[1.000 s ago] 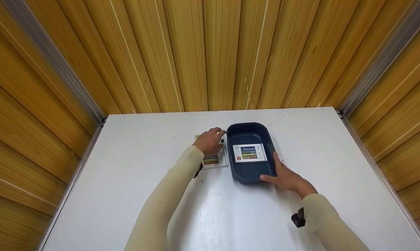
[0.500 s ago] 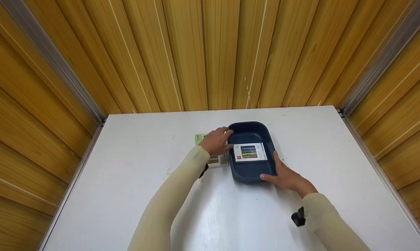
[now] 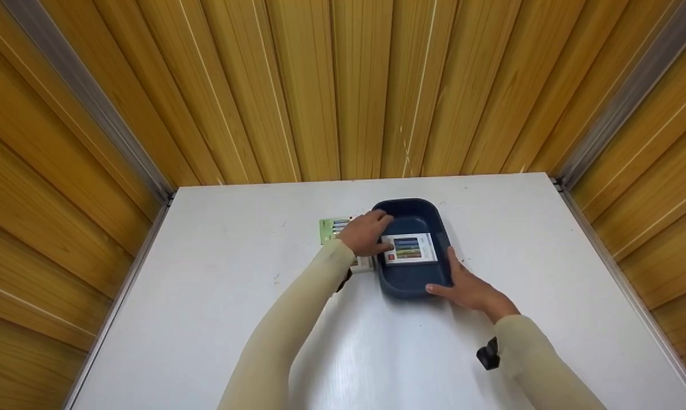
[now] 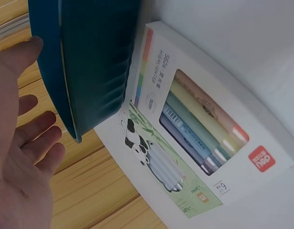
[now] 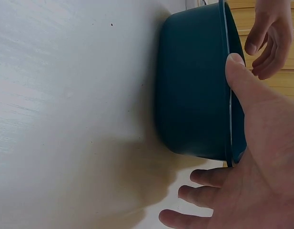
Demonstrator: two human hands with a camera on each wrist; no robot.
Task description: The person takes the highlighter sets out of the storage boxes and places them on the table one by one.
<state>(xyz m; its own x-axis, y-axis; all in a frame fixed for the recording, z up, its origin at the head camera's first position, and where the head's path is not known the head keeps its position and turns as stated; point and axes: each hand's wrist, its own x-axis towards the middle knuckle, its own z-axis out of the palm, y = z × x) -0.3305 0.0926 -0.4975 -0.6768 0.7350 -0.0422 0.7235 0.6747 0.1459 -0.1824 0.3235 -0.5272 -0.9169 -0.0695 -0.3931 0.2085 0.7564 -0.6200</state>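
A dark blue rectangular tray (image 3: 408, 282) rests on the white table. Inside it lies a flat white box (image 3: 421, 249) whose window shows coloured pens. My left hand (image 3: 364, 233) hovers over the tray's left rim, fingers loosely bent with nothing held, fingertips beside the box. With my right hand (image 3: 471, 290) I touch the near right corner: the thumb reaches over the rim while the other fingers stretch along the outside. Left of the tray, partly under my left hand in the head view, are a white highlighter box (image 4: 199, 124) and a green panda-printed pen pack (image 4: 156, 167).
The white tabletop (image 3: 223, 296) ends at a wood-patterned panel wall (image 3: 354, 91) behind it. Similar panels with metal edge strips stand at the left and right. A small black device (image 3: 488, 354) sits on my right wrist.
My left hand has moved right, from over the pen packs to across the tray's left rim, uncovering more of the green pack. My right hand and the tray have stayed put.
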